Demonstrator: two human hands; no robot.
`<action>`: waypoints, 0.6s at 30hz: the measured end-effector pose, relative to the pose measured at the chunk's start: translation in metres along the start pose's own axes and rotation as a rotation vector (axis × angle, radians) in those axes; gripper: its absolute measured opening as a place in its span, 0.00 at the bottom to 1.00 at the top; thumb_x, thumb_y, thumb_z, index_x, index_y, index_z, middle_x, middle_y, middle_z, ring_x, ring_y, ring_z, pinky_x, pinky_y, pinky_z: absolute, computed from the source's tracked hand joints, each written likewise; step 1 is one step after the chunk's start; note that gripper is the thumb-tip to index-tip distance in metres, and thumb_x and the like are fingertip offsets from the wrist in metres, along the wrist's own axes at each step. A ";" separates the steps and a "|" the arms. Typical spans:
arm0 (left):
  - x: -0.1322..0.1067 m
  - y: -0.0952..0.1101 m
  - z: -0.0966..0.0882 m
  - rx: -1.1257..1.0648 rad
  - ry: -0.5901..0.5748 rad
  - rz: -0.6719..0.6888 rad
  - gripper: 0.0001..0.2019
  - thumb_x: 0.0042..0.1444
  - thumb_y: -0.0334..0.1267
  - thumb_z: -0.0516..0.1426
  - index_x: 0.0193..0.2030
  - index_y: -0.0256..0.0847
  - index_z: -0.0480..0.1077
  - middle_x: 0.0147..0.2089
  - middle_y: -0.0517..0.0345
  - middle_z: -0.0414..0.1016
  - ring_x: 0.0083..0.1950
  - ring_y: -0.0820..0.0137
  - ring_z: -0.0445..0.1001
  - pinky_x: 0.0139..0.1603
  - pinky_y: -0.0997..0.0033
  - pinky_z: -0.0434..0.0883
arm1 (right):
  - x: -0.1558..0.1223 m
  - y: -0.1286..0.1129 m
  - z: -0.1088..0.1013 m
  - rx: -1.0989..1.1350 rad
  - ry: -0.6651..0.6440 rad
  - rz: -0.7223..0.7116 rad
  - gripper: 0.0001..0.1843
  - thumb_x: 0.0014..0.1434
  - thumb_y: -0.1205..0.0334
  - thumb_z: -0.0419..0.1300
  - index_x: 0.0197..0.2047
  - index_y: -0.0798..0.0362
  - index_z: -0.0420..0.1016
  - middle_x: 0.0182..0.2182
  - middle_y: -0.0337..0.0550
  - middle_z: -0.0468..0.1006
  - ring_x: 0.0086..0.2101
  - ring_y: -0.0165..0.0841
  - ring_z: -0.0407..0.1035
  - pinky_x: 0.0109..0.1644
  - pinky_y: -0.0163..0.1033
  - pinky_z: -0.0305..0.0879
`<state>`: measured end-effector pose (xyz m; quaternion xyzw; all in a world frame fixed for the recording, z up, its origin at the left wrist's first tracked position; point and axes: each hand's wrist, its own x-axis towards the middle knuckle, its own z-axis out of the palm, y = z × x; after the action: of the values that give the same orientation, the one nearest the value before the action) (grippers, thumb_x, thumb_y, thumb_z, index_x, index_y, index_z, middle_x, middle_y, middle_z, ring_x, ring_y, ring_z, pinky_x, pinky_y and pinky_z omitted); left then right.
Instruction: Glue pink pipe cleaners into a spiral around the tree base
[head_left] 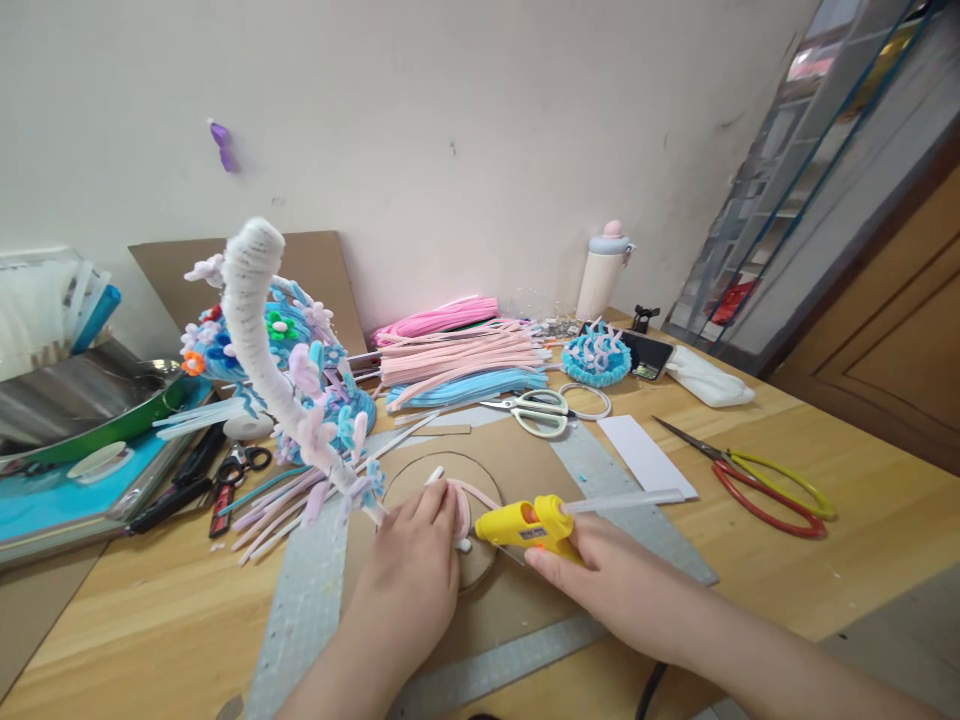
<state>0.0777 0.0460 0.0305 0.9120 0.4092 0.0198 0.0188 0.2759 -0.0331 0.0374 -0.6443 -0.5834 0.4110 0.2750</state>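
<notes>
Right grip (600,585) clasps glue gun (525,525) | left grip (409,575) flat on coil (459,505) | table (862,560), white wall (487,120)

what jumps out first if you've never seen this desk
A tall white pipe-cleaner sculpture with blue and pink flowers towers at the left. In front, the right hand grips a yellow glue gun, nozzle toward a cardboard disc under the left hand. Pink and blue pipe cleaners lie bundled behind.
</notes>
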 end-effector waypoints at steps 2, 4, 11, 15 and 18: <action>0.000 0.001 -0.001 0.006 -0.006 -0.002 0.26 0.54 0.25 0.46 0.60 0.36 0.64 0.64 0.48 0.64 0.64 0.62 0.61 0.61 0.59 0.63 | -0.001 -0.001 0.000 0.001 -0.013 -0.009 0.17 0.60 0.52 0.52 0.47 0.46 0.76 0.47 0.44 0.78 0.47 0.43 0.70 0.50 0.43 0.64; 0.000 0.001 -0.001 0.013 -0.014 -0.003 0.26 0.54 0.25 0.46 0.61 0.35 0.63 0.64 0.48 0.63 0.64 0.61 0.61 0.61 0.59 0.63 | -0.002 -0.003 0.001 -0.001 -0.025 -0.014 0.16 0.61 0.53 0.52 0.46 0.46 0.76 0.46 0.43 0.78 0.47 0.43 0.70 0.49 0.43 0.64; 0.000 0.000 0.002 0.017 0.000 0.015 0.26 0.55 0.25 0.46 0.62 0.34 0.62 0.65 0.46 0.62 0.66 0.61 0.59 0.61 0.58 0.62 | -0.002 -0.004 0.002 -0.008 -0.040 0.000 0.16 0.61 0.52 0.52 0.46 0.46 0.76 0.46 0.43 0.78 0.48 0.42 0.70 0.48 0.41 0.65; -0.002 -0.001 0.002 0.008 0.008 0.007 0.26 0.56 0.26 0.46 0.62 0.35 0.61 0.65 0.46 0.62 0.66 0.61 0.58 0.61 0.58 0.62 | -0.002 -0.002 0.001 -0.006 -0.063 -0.016 0.16 0.60 0.52 0.53 0.45 0.46 0.77 0.44 0.43 0.79 0.48 0.43 0.70 0.52 0.44 0.63; -0.001 -0.001 0.001 -0.004 0.002 0.001 0.26 0.56 0.26 0.46 0.63 0.34 0.61 0.65 0.47 0.62 0.66 0.61 0.58 0.62 0.58 0.62 | -0.003 0.001 0.000 0.019 -0.060 -0.014 0.17 0.60 0.52 0.53 0.48 0.45 0.76 0.46 0.43 0.78 0.49 0.44 0.68 0.53 0.44 0.63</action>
<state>0.0765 0.0453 0.0291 0.9122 0.4087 0.0216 0.0203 0.2761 -0.0357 0.0371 -0.6248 -0.5921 0.4338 0.2664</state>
